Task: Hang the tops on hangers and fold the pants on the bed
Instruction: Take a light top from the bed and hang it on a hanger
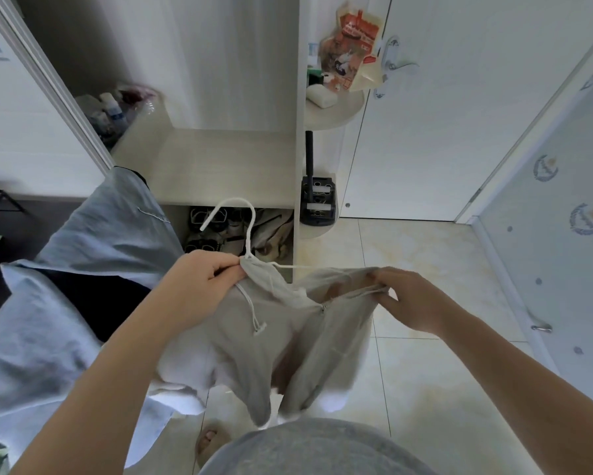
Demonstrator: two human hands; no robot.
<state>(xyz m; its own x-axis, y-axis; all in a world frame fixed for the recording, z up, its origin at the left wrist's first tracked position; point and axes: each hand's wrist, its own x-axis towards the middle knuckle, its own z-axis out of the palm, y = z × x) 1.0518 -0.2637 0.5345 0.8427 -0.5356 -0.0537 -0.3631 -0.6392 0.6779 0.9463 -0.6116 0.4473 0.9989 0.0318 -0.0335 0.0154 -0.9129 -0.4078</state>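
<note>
A beige hooded top (pixel 281 341) with a white drawstring hangs in front of me over the tiled floor. A white hanger (pixel 243 221) is inside its neck, with the hook sticking up toward the wardrobe. My left hand (pixel 202 286) pinches the top's neck at the base of the hook. My right hand (pixel 408 296) grips the other side of the neck opening and pulls it out to the right. Light blue pants (pixel 82 275) lie spread on the bed at the left.
An open wardrobe (pixel 219 159) stands ahead, with shoes (pixel 240 231) under its shelf. Round side shelves (pixel 332 108) hold a bag and small items. A white door (pixel 459 114) is at the right. My bare foot (pixel 209 440) stands on the tiles.
</note>
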